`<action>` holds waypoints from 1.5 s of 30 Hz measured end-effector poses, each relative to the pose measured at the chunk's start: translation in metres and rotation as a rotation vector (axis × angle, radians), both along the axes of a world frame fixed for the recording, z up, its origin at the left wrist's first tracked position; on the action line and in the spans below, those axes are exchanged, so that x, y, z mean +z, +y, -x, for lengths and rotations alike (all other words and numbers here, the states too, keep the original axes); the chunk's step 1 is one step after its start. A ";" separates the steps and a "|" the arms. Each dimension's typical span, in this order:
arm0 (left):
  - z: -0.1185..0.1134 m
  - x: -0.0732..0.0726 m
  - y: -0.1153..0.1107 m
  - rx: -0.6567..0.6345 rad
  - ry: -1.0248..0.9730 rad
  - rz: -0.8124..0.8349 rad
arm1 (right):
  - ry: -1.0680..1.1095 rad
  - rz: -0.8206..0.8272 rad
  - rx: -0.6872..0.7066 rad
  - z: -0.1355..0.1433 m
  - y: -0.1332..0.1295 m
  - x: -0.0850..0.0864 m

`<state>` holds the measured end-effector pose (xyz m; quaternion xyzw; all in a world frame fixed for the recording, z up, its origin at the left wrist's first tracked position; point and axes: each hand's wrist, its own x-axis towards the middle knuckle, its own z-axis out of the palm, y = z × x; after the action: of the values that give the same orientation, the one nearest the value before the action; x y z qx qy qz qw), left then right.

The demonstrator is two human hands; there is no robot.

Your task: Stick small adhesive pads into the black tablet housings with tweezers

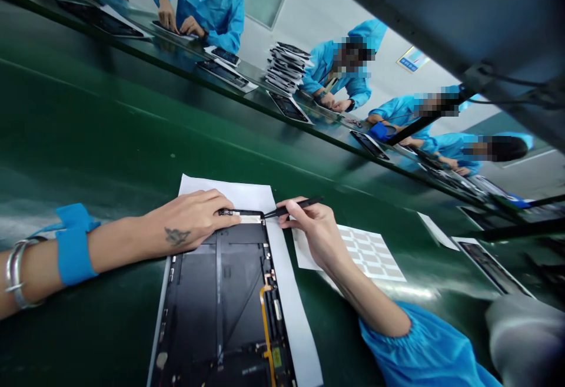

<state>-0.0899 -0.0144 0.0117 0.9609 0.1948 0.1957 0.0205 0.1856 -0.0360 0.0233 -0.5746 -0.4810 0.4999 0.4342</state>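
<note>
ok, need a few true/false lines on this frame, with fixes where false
1. The right hand holds black tweezers. True.
2. Their tips are at the near left corner of the open device. False: they are at its far right corner.
3. The left hand is lifted clear of the device. False: it rests on the device's far end.
4. White paper lies under the device. True.
5. The orange ribbon cable runs along the device's left side. False: it runs along the right.
6. A pile of flat items stands across the way. True.
</note>
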 end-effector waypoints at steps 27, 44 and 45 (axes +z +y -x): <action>0.002 0.002 0.005 -0.033 0.002 0.058 | 0.134 0.085 -0.115 0.011 0.006 0.000; -0.010 0.012 0.006 0.042 0.307 -0.118 | -0.072 -0.175 -0.099 -0.005 0.009 -0.003; -0.015 0.013 0.007 0.055 0.359 -0.136 | -0.124 -0.251 -0.083 -0.007 0.010 0.004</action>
<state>-0.0751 -0.0077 0.0247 0.9738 0.2080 0.0343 -0.0849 0.1925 -0.0262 0.0274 -0.5650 -0.5414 0.3809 0.4926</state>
